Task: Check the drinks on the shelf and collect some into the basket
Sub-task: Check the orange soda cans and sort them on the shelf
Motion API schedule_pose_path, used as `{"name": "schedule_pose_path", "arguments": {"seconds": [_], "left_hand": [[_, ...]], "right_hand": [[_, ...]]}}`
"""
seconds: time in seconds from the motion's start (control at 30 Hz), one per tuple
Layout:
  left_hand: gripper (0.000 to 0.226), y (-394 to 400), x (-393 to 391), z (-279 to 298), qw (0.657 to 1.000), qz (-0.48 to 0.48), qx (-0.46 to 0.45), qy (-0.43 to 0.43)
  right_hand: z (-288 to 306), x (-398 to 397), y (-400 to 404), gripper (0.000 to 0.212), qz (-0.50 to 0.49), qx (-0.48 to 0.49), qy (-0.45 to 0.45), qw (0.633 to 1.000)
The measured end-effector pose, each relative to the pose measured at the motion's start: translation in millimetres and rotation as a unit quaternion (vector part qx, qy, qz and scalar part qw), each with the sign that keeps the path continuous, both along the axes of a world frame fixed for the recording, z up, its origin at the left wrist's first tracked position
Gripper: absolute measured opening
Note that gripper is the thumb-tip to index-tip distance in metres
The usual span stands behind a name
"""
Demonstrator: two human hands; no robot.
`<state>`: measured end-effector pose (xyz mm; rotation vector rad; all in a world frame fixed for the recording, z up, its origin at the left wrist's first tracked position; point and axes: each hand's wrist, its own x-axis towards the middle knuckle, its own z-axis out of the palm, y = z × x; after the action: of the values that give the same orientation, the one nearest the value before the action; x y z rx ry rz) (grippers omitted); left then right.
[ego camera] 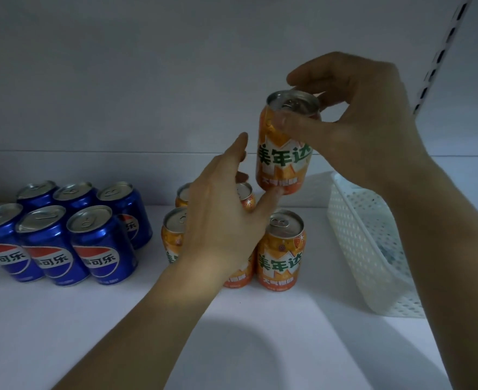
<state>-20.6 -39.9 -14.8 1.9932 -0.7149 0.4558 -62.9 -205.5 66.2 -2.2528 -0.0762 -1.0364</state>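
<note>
1. Head view, step in hand: inspection looks like what's going on. One orange can (284,153) is held up off the shelf (63,319), label turned toward the camera, well above the other orange cans (281,249) left standing near the middle.

2. Right hand (356,122): the raised can is pinched at its top rim, thumb on the near side and fingers curled over the far side of the lid. So it's closed around the can, not spread.

3. Left hand (223,220): fingers are straight and loosely spread, nothing is gripped. One fingertip seems to be touching the bottom edge of the raised can, as if it's being steadied or turned, though real contact can't be confirmed from this angle. Part of the orange group is hidden behind this hand.

4. Basket (356,249): the white perforated one sits on the shelf to the right, just beside the orange cans and under the right forearm. What's already inside can't be made out.

5. Blue cans (57,235): six are grouped at the left, well apart from both hands.

6. Next move, as a guess: once the check is done, the can would need to be carried right and lowered over the basket's near wall. The rim pinch is a bit thin for that, so a slip is possible if the left hand is taken away.
</note>
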Motion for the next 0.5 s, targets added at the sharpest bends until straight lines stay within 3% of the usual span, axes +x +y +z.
{"name": "schedule_pose_path", "arguments": {"seconds": [0.23,0.5], "left_hand": [[0.014,32,3,-11,0.995,-0.012,0.094,-0.027],[0.014,36,2,-10,0.987,-0.042,0.151,-0.017]], "right_hand": [[-25,16,-17,0.041,-0.051,0.001,0.081,0.995],[-44,26,-16,0.042,-0.056,-0.023,0.164,0.985]]}}
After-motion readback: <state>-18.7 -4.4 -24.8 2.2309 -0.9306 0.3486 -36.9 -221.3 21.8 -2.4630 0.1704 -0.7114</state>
